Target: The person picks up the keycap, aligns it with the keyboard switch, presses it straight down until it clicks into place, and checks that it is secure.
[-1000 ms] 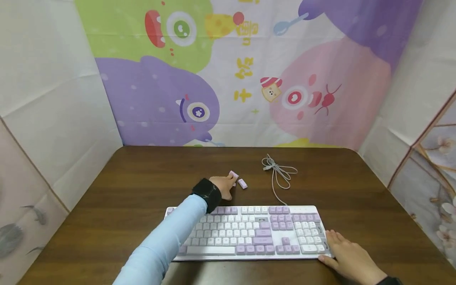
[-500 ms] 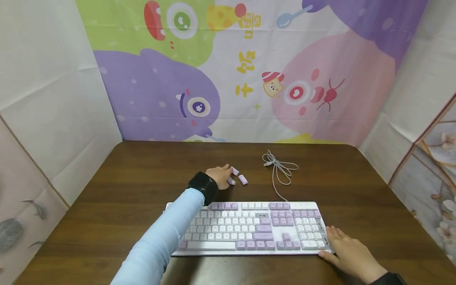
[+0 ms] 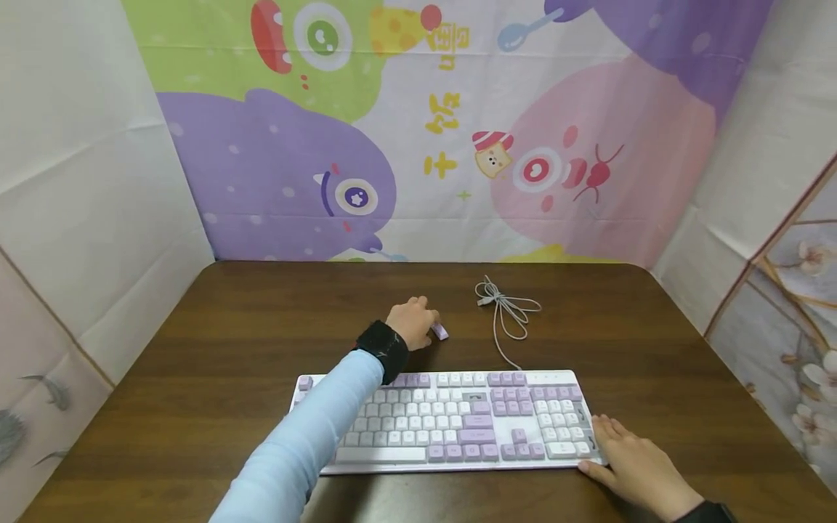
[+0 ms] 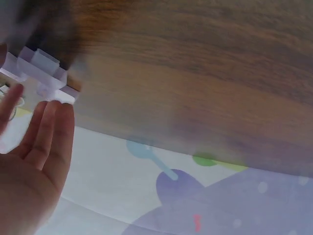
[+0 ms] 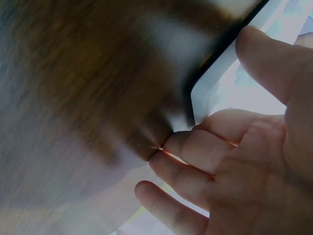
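Note:
A white and lilac keyboard [image 3: 552, 378] lies across the table, its left part hidden under the left sleeve. Beyond its back edge, my left hand [image 3: 413, 323] is over a few small lilac keycaps. One keycap [image 3: 441, 332] shows beside its fingers in the head view; the hand covers the others. In the left wrist view, a close group of keycaps [image 4: 43, 69] lies just past the fairly straight fingers [image 4: 59, 134]. At the keyboard's right end, my right hand [image 3: 633, 465] rests flat on the table, fingers along the side and thumb by the front corner.
A pale cable [image 3: 513, 312], bundled in loops, lies behind the keyboard and runs to its back edge. The brown wooden table [image 3: 222, 349] meets a cartoon-printed cloth [image 3: 451, 225] at the back. Pale panels stand on both sides.
My left hand has shifted over the loose keycaps, with its fingers spreading, and now hides most of them. The right hand stays by the keyboard's end. The head view has shifted slightly.

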Available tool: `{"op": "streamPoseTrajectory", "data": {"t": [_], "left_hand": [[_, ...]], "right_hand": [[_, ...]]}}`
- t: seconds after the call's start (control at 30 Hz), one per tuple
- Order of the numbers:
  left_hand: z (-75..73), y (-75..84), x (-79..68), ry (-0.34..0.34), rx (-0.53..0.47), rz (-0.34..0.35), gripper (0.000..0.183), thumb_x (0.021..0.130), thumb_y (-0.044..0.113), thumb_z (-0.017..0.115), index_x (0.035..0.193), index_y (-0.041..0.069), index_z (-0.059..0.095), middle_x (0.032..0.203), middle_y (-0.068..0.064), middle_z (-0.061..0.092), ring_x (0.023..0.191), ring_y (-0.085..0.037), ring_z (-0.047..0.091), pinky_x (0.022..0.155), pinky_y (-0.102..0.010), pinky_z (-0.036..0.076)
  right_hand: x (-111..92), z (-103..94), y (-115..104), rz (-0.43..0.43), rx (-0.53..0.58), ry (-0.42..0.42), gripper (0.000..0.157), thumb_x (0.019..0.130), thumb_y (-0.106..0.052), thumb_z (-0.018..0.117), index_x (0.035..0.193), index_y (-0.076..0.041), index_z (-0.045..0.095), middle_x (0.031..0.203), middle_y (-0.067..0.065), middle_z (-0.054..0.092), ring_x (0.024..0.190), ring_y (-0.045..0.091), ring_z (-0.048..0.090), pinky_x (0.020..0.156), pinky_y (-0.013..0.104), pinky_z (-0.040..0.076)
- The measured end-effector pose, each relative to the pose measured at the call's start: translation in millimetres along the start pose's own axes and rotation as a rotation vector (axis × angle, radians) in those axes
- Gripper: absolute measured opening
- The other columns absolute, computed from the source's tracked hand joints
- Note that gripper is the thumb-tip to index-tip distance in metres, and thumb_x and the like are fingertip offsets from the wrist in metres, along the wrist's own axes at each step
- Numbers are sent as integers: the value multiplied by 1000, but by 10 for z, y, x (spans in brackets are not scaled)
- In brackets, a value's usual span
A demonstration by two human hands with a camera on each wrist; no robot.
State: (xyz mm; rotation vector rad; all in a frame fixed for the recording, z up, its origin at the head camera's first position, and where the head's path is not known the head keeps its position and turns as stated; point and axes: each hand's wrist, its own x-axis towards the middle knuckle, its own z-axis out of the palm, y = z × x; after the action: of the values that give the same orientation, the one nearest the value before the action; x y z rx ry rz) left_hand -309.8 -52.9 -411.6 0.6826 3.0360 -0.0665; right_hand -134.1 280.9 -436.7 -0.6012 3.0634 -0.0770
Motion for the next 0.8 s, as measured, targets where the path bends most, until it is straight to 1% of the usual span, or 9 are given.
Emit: {"op": "streamPoseTrajectory", "data": {"t": [0.07,0.13,0.23,0.3,0.4,0.53,0.6,0.7,0.8], "left_hand": [[15,-4,-8,-11,-10,-35,44,80,27,71,120,12,58,114,-13,57,104,-26,58,78,-41,53],[32,-19,-20,-22,-29,-61,43,82,22,69,120,8,56,112,-15,58,100,-28,60,77,-41,54],[75,-66,-35,-41,-67,-84,29,83,14,67,111,6,59,106,-15,61,94,-30,63,75,-41,53],[101,-99,-44,-50,-81,-84,21,83,12,67,103,6,62,100,-14,63,90,-29,64,74,-41,53],[117,-136,-50,-53,-93,-84,12,82,14,68,93,8,64,94,-10,67,86,-27,65,71,-40,53],[101,-141,-69,-41,-86,-66,7,79,18,71,84,13,69,89,-4,71,80,-22,66,67,-40,53],[88,-134,-80,-41,-85,-58,9,77,24,73,76,15,70,83,-1,71,73,-18,64,63,-38,51],[68,-119,-95,-43,-98,-49,19,73,32,76,66,17,67,74,3,68,66,-14,58,60,-36,47],[42,-107,-132,-48,-129,-37,19,70,30,78,64,17,66,73,3,67,65,-14,57,60,-37,48]], "right_hand": [[5,-1,-6,0,-4,-1,68,79,-42,66,117,13,55,118,31,58,108,43,58,85,52,48],[9,-1,-7,0,-7,-4,68,79,-42,66,117,14,55,118,32,58,108,43,58,85,51,48],[9,0,-4,3,-9,-5,69,79,-42,66,117,13,54,119,32,58,108,43,58,86,51,48],[8,2,-3,0,-8,-2,68,79,-42,66,117,13,55,119,32,58,108,43,58,85,51,48],[3,-3,-9,-2,-12,13,68,78,-41,67,116,13,56,118,31,58,107,43,59,85,51,48],[-1,-15,-23,1,-10,14,67,78,-41,67,115,13,56,117,31,59,107,42,59,85,51,48],[1,-20,-29,4,-10,10,67,78,-41,67,116,13,56,118,31,58,108,43,59,85,51,48],[1,-24,-32,14,-8,3,67,78,-41,67,116,13,56,119,31,58,108,43,58,85,51,48],[4,-24,-44,15,-10,-3,67,78,-41,67,116,13,56,119,31,58,108,43,58,85,52,48]]}}
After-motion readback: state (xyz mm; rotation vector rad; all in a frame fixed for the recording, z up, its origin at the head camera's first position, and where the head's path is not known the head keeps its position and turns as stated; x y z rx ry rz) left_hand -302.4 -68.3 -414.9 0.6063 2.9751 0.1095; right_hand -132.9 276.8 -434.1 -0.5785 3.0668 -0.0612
